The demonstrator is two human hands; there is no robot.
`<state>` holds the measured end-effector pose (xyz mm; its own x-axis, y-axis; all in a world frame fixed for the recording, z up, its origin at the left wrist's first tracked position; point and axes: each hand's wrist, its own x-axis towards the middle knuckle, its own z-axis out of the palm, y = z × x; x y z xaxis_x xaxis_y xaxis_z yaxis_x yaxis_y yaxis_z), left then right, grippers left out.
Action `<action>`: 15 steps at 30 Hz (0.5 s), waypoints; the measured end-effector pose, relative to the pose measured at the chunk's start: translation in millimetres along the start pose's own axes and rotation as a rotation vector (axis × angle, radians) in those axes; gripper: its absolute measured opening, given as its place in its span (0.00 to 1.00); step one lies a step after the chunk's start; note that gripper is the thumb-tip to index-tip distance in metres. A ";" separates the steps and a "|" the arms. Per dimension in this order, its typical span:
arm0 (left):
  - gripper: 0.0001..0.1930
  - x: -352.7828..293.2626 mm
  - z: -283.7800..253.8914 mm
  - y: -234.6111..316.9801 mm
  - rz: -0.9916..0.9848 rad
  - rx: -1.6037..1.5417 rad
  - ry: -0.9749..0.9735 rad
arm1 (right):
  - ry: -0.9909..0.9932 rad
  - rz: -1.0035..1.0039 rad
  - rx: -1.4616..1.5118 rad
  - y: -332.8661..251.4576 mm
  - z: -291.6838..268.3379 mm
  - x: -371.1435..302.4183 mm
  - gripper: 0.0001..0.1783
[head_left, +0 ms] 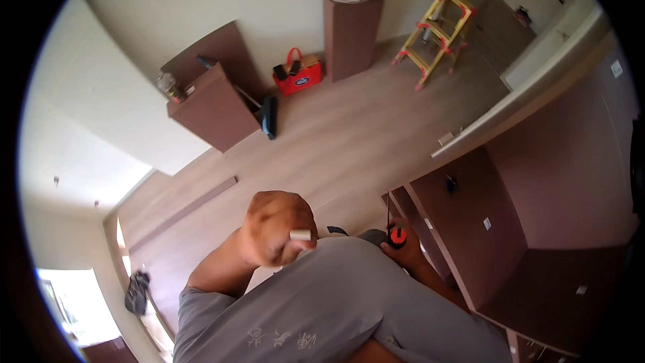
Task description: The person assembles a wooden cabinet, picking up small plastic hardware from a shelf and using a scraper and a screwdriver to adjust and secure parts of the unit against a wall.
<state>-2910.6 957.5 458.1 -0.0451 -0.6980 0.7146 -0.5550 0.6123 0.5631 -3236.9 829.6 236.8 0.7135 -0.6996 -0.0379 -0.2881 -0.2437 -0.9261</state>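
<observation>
In front of my chest my left hand (277, 228) is closed, its knuckles facing up. A small pale, shiny, bar-like piece (300, 235) sticks out between its thumb and fingers; its exact kind I cannot make out. Lower and to the right, my right hand (408, 250) is wrapped round a screwdriver with a red and black handle (398, 236). Its thin dark shaft points away from me, beside the edge of a brown cabinet (463, 215). The screwdriver tip does not visibly touch the cabinet.
Inside the cabinet are small white fittings (487, 224). Ahead stand a brown box-like unit (218, 107), a broom head (269, 119), a red bag (299, 82), a tall brown unit (349, 37) and a yellow stepladder (440, 35). A long brown strip (195, 203) lies on the floor at left.
</observation>
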 end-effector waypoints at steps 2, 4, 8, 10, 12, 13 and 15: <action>0.10 58.3 -8.2 -11.3 0.202 0.099 -0.104 | 0.075 0.061 -0.013 -1.6 -1.9 7.9 0.23; 0.08 101.9 -8.8 -20.9 0.408 0.096 -0.103 | 0.124 0.083 -0.011 -4.6 -1.6 28.1 0.23; 0.07 151.0 0.2 -22.1 0.457 0.128 -0.089 | 0.213 0.093 0.003 17.0 -6.9 65.8 0.25; 0.09 183.3 -0.3 -30.5 0.542 0.119 -0.163 | 0.245 0.099 -0.002 12.9 -18.6 90.9 0.24; 0.11 199.4 14.4 -54.7 0.534 0.153 -0.154 | 0.371 0.060 -0.058 25.7 -31.6 104.9 0.22; 0.10 211.5 11.9 -64.4 0.599 0.170 -0.217 | 0.405 0.035 -0.075 27.0 -33.3 111.3 0.21; 0.11 238.7 11.0 -85.0 0.524 0.044 -0.293 | 0.399 0.071 -0.025 27.5 -38.7 122.8 0.20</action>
<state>-2883.4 734.7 576.3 -0.5457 -0.3850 0.7443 -0.4310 0.8907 0.1447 -3181.9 711.0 221.2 0.3889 -0.9198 0.0518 -0.3470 -0.1984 -0.9166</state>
